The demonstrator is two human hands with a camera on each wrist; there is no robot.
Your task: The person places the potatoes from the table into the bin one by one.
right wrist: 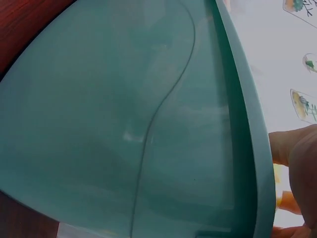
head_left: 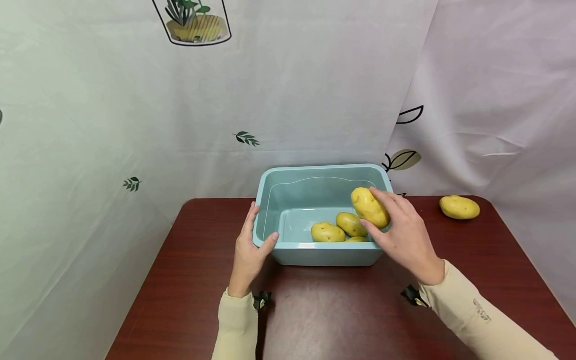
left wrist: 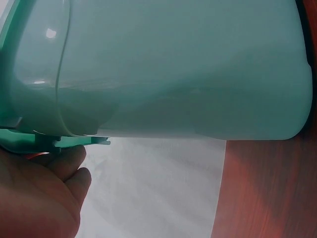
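Observation:
A light blue plastic tub (head_left: 324,245) stands toward the back of the table. My left hand (head_left: 249,252) grips its front left corner, thumb over the rim; in the left wrist view the fingers (left wrist: 74,166) curl beneath the rim's edge. Over the tub's right end, my right hand (head_left: 409,232) holds a yellow potato (head_left: 369,206) between thumb and fingers. Inside the tub lie a potato (head_left: 328,233), another potato (head_left: 351,224) behind it and a third potato (head_left: 357,239) mostly hidden by the front wall. The tub's outer wall (right wrist: 109,119) fills most of the right wrist view.
One more potato (head_left: 460,207) lies at the back right corner of the dark red wooden table (head_left: 333,310). Behind the table hangs a pale cloth (head_left: 315,100) with printed leaves, close to the tub's back wall.

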